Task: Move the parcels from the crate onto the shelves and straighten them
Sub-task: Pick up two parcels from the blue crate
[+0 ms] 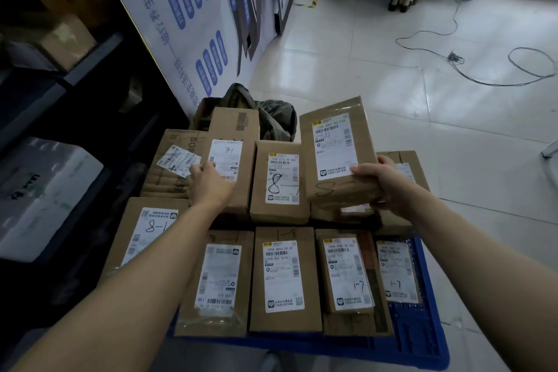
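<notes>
Head view: dark shelves stand left; a blue crate is packed with labelled cardboard parcels. The left hand lies flat-fingered on the back-row parcel marked 8-1; the right hand grips a lifted parcel above the crate.

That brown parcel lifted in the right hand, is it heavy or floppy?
Probably light: the right hand alone holds the lifted parcel by its lower end. Likely stiff: its cardboard faces look flat and unbent.
</notes>
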Tool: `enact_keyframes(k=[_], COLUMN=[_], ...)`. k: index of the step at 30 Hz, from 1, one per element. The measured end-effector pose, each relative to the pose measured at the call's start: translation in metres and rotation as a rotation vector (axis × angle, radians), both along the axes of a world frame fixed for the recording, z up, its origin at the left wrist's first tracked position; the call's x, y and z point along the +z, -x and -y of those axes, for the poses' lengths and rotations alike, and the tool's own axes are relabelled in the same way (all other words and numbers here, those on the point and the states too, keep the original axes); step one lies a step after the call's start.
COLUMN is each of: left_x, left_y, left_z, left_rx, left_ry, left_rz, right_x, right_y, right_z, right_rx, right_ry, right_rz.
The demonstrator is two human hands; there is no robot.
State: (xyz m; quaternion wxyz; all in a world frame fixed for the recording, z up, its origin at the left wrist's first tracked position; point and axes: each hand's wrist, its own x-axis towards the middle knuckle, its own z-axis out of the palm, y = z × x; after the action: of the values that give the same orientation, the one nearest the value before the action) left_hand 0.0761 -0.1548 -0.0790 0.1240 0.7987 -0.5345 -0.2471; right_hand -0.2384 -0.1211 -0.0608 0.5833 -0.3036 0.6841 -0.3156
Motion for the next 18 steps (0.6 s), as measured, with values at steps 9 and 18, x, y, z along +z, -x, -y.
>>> enact_keyframes(k=[9, 18], left_x=[-0.049, -0.044], left_y=[-0.06, -0.074], left_z=[0.05, 0.074], left_rx=[0.223, 0.133], left_ry=[-0.194, -0.501], left_rz=[-0.605, -0.841], right_x=[-0.019, -0.047], right_y=[-0.045, -0.059], right_z=[0.04, 0.071], right_rx=[0.109, 0.132], right_ry=[0.033, -0.03], right_rz=[0.102, 0.216])
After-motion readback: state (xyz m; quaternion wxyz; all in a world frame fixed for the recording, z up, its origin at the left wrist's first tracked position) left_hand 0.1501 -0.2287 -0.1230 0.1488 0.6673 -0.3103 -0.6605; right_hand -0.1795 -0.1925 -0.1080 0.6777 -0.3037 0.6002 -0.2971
